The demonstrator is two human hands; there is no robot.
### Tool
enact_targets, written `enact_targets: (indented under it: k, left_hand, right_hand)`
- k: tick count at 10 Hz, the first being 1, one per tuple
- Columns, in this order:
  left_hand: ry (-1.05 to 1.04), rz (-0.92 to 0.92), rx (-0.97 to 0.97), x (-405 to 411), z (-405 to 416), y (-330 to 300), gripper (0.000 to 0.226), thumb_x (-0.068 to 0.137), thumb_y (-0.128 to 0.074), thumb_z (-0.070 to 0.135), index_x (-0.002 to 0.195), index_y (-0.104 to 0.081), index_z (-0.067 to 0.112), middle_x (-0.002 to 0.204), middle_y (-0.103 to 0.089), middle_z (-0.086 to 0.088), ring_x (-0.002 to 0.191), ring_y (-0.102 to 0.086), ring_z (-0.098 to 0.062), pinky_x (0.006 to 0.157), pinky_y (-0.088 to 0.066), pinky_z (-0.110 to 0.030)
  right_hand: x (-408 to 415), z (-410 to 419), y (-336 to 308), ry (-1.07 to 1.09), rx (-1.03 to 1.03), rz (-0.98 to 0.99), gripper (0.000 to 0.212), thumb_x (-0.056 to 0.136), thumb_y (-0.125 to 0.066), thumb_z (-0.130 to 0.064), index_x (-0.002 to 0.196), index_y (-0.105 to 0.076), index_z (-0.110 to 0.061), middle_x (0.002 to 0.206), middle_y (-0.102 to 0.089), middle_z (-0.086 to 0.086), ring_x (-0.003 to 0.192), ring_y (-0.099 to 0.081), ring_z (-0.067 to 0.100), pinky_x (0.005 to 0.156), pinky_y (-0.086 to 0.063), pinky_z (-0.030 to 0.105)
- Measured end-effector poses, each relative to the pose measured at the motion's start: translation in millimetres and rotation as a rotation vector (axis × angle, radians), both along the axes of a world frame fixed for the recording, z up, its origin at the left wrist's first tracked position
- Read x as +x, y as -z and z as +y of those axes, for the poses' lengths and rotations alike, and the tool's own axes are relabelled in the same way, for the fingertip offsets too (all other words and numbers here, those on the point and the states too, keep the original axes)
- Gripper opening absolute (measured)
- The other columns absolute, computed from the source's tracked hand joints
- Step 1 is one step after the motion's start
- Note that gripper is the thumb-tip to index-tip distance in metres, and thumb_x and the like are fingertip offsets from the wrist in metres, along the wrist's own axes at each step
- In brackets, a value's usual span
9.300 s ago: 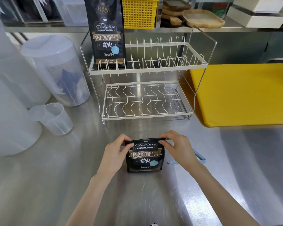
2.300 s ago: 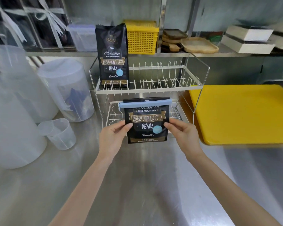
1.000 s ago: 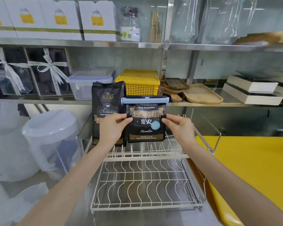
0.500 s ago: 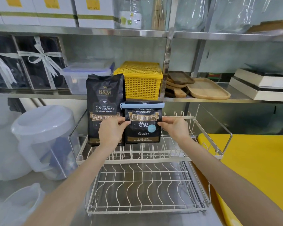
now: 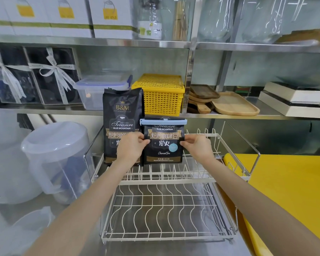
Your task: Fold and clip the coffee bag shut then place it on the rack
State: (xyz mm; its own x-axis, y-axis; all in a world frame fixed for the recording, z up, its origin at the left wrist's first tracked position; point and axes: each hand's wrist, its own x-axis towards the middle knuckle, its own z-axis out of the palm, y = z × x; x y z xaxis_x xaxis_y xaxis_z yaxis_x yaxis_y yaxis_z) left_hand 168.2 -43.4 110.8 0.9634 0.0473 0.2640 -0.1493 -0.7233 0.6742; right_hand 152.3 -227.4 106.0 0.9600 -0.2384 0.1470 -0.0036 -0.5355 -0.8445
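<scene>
A black coffee bag [image 5: 163, 145] with its top folded down stands upright on the upper tier of the white wire rack [image 5: 207, 179]. A light blue clip [image 5: 163, 121] runs across the fold. My left hand [image 5: 131, 147] grips the bag's left edge and my right hand [image 5: 197, 145] grips its right edge. The bag's base sits among the upper tier's prongs. A taller, unfolded black coffee bag [image 5: 122, 122] stands just to its left on the same tier, partly hidden by my left hand.
The rack's lower tier [image 5: 166, 217] holds nothing. A yellow cutting board [image 5: 288, 191] lies right of the rack. Clear plastic pitchers [image 5: 54, 157] stand to the left. On the steel shelf behind are a yellow basket [image 5: 161, 97], a lidded plastic box [image 5: 100, 89] and wooden trays [image 5: 233, 104].
The clipped bag has come down from above the rack onto the upper tier, beside the taller bag. Both hands stay on its edges.
</scene>
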Motion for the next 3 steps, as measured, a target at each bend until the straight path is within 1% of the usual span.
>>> enact_targets:
  k: [1,2,3]
  left_hand:
    - [0.045,0.043,0.004,-3.6,8.7,-5.6,0.033,0.084,-0.057,0.022,0.114,-0.058,0.007,0.106,-0.071,-0.014,0.099,-0.064,-0.027,0.092,-0.050,-0.041]
    - [0.083,0.024,0.037,-11.4,11.1,-14.1,0.041,0.085,-0.056,0.022,0.123,-0.050,0.008,0.117,-0.066,-0.013,0.108,-0.059,-0.027,0.097,-0.046,-0.039]
    - [0.140,-0.023,0.149,-25.0,13.9,-32.5,0.058,0.085,-0.055,0.025,0.136,-0.030,0.010,0.138,-0.048,-0.014,0.125,-0.046,-0.029,0.103,-0.038,-0.041]
  right_hand:
    - [-7.1,-1.9,-8.4,-0.073,-0.161,0.038,0.032,0.083,-0.058,-0.017,0.115,-0.058,-0.012,0.114,-0.066,0.014,0.105,-0.059,0.028,0.089,-0.051,0.041]
    - [-14.8,-0.9,-20.1,-0.084,-0.273,0.059,0.041,0.084,-0.057,-0.021,0.123,-0.050,-0.014,0.120,-0.062,0.015,0.108,-0.057,0.030,0.088,-0.048,0.040]
    - [-27.3,2.3,-41.9,-0.098,-0.460,0.039,0.048,0.082,-0.058,-0.027,0.127,-0.045,-0.018,0.137,-0.049,0.011,0.125,-0.043,0.029,0.104,-0.037,0.048]
